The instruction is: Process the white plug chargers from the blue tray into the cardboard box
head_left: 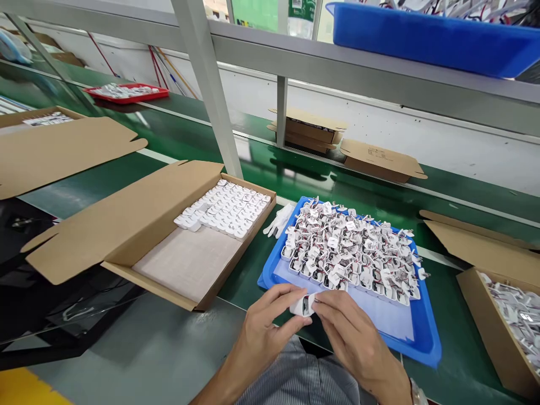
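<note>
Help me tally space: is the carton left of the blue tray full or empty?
Partly full: white pieces cover the far end of the carton; bare liner shows nearer.

Two hands (270, 323) (358, 334), one held casing (300, 306), one red tray (126, 100)

Person wore grey garment (295, 371) with fine pale stripes, creased cloth showing at six o'clock. Left hand (274, 320) was ungloved, as was right hand (354, 332). Silvery band (417, 392) circled right wrist, toward five o'clock.

A factory assembly line, shown by the green worktop (169, 129), parts trays (428, 332) and open cardboard boxes (156, 225).
</note>
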`<state>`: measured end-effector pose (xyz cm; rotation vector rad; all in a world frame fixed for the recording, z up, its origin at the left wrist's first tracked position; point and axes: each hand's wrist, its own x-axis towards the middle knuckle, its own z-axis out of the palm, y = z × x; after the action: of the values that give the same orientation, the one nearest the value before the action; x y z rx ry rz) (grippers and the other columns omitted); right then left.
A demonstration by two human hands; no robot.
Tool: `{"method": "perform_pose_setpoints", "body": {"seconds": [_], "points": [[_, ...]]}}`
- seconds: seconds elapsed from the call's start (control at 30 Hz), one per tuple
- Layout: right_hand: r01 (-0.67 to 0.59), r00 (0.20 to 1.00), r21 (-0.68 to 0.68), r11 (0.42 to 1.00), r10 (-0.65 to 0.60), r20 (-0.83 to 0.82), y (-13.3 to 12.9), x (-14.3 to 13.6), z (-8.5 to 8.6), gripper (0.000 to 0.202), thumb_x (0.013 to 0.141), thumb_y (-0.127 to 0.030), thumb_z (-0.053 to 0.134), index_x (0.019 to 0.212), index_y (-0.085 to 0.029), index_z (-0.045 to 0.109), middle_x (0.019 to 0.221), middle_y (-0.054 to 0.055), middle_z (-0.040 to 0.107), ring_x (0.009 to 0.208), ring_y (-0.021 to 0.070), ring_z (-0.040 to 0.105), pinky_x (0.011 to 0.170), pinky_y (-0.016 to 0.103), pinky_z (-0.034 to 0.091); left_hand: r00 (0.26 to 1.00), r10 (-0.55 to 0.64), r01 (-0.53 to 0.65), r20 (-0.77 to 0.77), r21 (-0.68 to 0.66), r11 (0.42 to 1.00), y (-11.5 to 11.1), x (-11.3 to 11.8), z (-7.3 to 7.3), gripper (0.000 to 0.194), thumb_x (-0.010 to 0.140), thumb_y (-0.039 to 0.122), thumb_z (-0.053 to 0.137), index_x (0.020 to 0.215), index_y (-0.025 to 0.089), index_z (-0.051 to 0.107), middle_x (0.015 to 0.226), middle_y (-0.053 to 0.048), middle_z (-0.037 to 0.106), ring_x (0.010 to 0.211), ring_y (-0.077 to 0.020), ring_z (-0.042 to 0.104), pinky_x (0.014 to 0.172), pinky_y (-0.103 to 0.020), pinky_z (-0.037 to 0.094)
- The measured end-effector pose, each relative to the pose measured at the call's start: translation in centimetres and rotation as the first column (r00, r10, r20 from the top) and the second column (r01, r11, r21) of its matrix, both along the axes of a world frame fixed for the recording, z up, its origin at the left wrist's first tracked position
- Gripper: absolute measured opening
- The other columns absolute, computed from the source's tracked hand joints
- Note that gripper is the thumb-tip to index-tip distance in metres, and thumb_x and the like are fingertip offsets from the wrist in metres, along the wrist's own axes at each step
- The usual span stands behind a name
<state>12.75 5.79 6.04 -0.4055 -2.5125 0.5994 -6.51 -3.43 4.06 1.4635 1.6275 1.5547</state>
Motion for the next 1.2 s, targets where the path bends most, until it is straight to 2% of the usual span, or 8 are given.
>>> {"method": "perform_pose_setpoints", "body": {"seconds": [0.27, 0.4, 0.5, 0.57, 0.67, 0.77, 1.0, 1.2], "points": [[-0.034, 0.999, -0.017, 0.999, 0.034, -0.027, -0.5, -1.0, -0.1, 0.039, 0.102, -0.001, 0.049, 0.136, -0.018, 0.057, 0.119, 0.016, 0.071, 0.110, 0.0276, 0.068, 0.087, 0.044, 0.063, 0.995, -0.015, 0.017, 0.102, -0.017, 1.000, -0.1, -0.1, -0.4, 0.037, 0.083, 0.013, 0.082, 0.117, 0.028, 0.083, 0.107, -0.006, 0.079, 0.091, -0.0222, 0.076, 0.078, -0.026, 0.065], [-0.016, 0.998, -0.010, 1.000, 0.016, -0.053, -0.8, -1.1, -0.2, 0.047, 0.100, 0.001, 0.050, 0.142, -0.020, 0.057, 0.121, 0.016, 0.072, 0.108, 0.0279, 0.069, 0.087, 0.044, 0.063, 0.952, -0.061, 0.089, 0.301, -0.080, 0.993, 0.0, -0.4, -0.7, 0.031, 0.084, 0.024, 0.083, 0.115, 0.027, 0.084, 0.115, -0.010, 0.078, 0.097, -0.0248, 0.076, 0.081, -0.030, 0.066], [0.007, 0.994, -0.165, 0.986, -0.025, -0.111, -0.9, -1.0, -0.3, 0.047, 0.101, -0.005, 0.056, 0.142, -0.028, 0.057, 0.120, 0.012, 0.072, 0.108, 0.0260, 0.071, 0.091, 0.043, 0.064, 0.874, -0.074, 0.115, 0.481, -0.057, 0.992, 0.1, -0.3, -0.9, 0.024, 0.088, 0.029, 0.080, 0.112, 0.025, 0.085, 0.114, -0.012, 0.078, 0.101, -0.0264, 0.076, 0.083, -0.033, 0.066], [0.083, 0.986, -0.378, 0.922, -0.131, -0.105, -0.9, -0.9, -0.4, 0.042, 0.101, -0.015, 0.063, 0.140, -0.032, 0.058, 0.123, 0.009, 0.071, 0.111, 0.0245, 0.072, 0.095, 0.042, 0.065, 0.841, -0.082, 0.118, 0.534, -0.034, 0.992, 0.0, -0.1, -1.0, 0.023, 0.088, 0.027, 0.080, 0.110, 0.025, 0.086, 0.113, -0.013, 0.079, 0.101, -0.0267, 0.077, 0.083, -0.033, 0.067], [0.167, 0.968, -0.678, 0.716, -0.248, -0.024, -0.7, -0.8, -0.5, 0.041, 0.099, -0.029, 0.068, 0.139, -0.033, 0.061, 0.127, 0.009, 0.072, 0.113, 0.0232, 0.074, 0.099, 0.042, 0.065, 0.859, -0.119, 0.131, 0.497, 0.009, 0.991, -0.4, 0.3, -0.9, 0.025, 0.090, 0.019, 0.076, 0.111, 0.027, 0.085, 0.116, -0.012, 0.079, 0.103, -0.0267, 0.077, 0.085, -0.034, 0.066], [0.115, 0.969, -0.829, 0.547, -0.244, -0.026, -0.5, -0.8, -0.4, 0.042, 0.097, -0.033, 0.070, 0.139, -0.030, 0.063, 0.125, 0.009, 0.076, 0.111, 0.0226, 0.076, 0.099, 0.042, 0.066, 0.902, -0.130, 0.119, 0.411, 0.053, 0.992, -0.8, 0.7, -0.7, 0.032, 0.090, 0.011, 0.073, 0.113, 0.029, 0.085, 0.118, -0.011, 0.078, 0.105, -0.0264, 0.077, 0.087, -0.034, 0.066], [0.133, 0.938, -0.822, 0.554, -0.338, -0.076, -0.3, -1.4, -1.5, 0.040, 0.089, -0.032, 0.076, 0.128, -0.025, 0.071, 0.112, 0.008, 0.080, 0.100, 0.0215, 0.077, 0.099, 0.043, 0.065, 0.910, -0.103, 0.097, 0.402, 0.034, 0.995, -0.4, 1.2, -1.3, 0.027, 0.091, 0.013, 0.073, 0.111, 0.027, 0.084, 0.120, -0.011, 0.078, 0.107, -0.0268, 0.078, 0.087, -0.034, 0.067], [0.141, 0.940, -0.862, 0.486, -0.339, -0.037, 0.6, -1.0, -1.9, 0.047, 0.094, -0.043, 0.072, 0.137, -0.026, 0.066, 0.118, 0.009, 0.078, 0.103, 0.0218, 0.078, 0.098, 0.042, 0.066, 0.778, -0.164, 0.274, 0.607, -0.092, 0.957, -0.1, 0.6, -0.8, 0.039, 0.095, 0.027, 0.073, 0.134, 0.026, 0.074, 0.146, -0.013, 0.067, 0.130, -0.0328, 0.067, 0.108, -0.044, 0.059]]}}
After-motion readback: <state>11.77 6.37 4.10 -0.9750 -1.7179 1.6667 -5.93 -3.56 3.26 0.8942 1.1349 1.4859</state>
